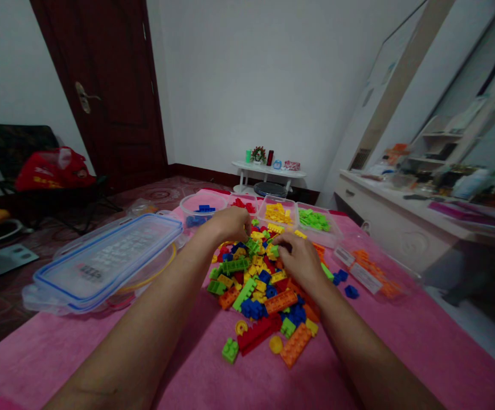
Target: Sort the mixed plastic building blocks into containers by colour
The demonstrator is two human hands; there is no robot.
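"Pink plush cloth (204, 370) covers the work surface. State arm pose."

"Left forearm (157, 324) and right forearm (358, 341) extend forward, converging."

"Locate the multicoloured studded plastic bricks (253, 285)."

"Heaped on the cloth, between the forearms. One light-green square brick (230, 351) sits at the near edge."

"Right hand (302, 257)?"

"Fingers curled inward at the heap's right side. Pinch: cannot be determined."

"Left hand (233, 221)?"

"Farther forward; wrist bent, fingers directed down at the heap's far side. Fingertips obscured; pinch cannot be determined."

"Beyond the hands?"

"Clear plastic containers (330, 234) in a row, left to right: blue bricks (207, 208), red bricks (242, 205), yellow bricks (278, 213), lime bricks (313, 219). Farthest: white oval-topped table (268, 169), near the white wall (247, 74)."
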